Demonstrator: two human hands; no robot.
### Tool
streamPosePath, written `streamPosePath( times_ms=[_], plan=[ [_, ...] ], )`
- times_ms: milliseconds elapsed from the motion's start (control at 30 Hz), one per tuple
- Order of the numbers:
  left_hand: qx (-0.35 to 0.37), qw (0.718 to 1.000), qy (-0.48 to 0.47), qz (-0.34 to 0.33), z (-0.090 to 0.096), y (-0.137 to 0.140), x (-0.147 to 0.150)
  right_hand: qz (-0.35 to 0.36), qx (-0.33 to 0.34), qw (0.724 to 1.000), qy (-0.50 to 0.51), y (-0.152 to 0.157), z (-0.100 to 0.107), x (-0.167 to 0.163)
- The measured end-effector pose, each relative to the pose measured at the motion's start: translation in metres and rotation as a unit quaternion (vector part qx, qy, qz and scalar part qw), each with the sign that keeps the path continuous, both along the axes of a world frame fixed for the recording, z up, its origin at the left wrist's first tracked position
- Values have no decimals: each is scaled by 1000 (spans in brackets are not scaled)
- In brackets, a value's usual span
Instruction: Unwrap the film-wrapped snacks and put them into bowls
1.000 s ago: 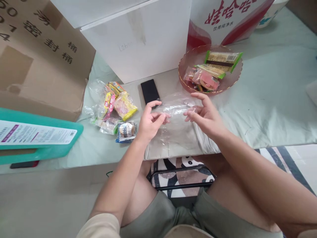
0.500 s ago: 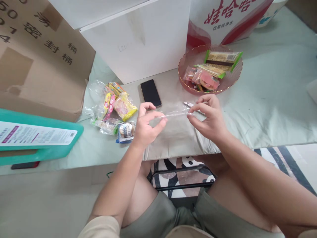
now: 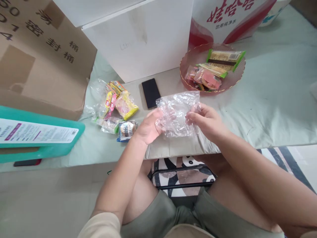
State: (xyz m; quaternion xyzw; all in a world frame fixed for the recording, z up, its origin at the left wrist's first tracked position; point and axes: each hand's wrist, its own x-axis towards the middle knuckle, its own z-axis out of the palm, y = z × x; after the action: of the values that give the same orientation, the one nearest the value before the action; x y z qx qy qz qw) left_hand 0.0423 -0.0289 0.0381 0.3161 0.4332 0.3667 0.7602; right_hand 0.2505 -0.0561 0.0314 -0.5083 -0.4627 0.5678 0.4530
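Observation:
Between my two hands a clear, crinkled plastic bag is held spread out above the near part of the table. My left hand grips its left side, with the fingers partly behind the film. At the right side my right hand pinches the bag between thumb and fingers. Nothing shows inside the bag. Left of my left hand lie several wrapped snacks, some in clear plastic, with a blue-edged packet closest to the hand. A black phone lies just beyond the bag.
A pink glass bowl with several packaged snacks stands behind my right hand. White boxes, a red-and-white carton and a brown cardboard box line the back and left. A green container lies at the left edge.
The bag was a thin, taut strip between my fingertips; now its broad face is turned up towards me. Both hands have turned and hold its sides. The pen-like item by my right hand is now hidden.

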Motion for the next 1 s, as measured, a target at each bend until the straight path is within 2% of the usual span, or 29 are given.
streamPosePath(
  times_ms=[67,167,233,333,433,600,700,767,900,1000],
  plan=[
    [-8,1000,10,-25,-4,0,1,-21,0,999,30,1,-1,-2],
    [13,999,27,14,-8,2,3,18,-34,999,11,1,-1,-3],
    [17,999,35,29,-8,3,3,39,-32,998,-28,1,-1,-3],
    [17,996,84,-19,-6,4,1,43,-17,998,-47,2,-2,-2],
    [29,988,137,-58,-4,4,-4,45,-35,998,-40,3,-4,-1],
    [27,996,69,-48,-3,4,-9,7,-36,998,42,2,-1,-1],
    [33,998,27,-45,-3,6,-9,-16,-18,993,117,2,2,0],
    [44,998,11,-36,-3,9,-9,-14,-1,991,133,2,1,3],
    [64,998,13,-16,-6,13,-9,32,42,995,85,4,-6,10],
    [102,992,76,2,-10,12,-9,52,53,997,-12,5,-10,10]
  ],
)
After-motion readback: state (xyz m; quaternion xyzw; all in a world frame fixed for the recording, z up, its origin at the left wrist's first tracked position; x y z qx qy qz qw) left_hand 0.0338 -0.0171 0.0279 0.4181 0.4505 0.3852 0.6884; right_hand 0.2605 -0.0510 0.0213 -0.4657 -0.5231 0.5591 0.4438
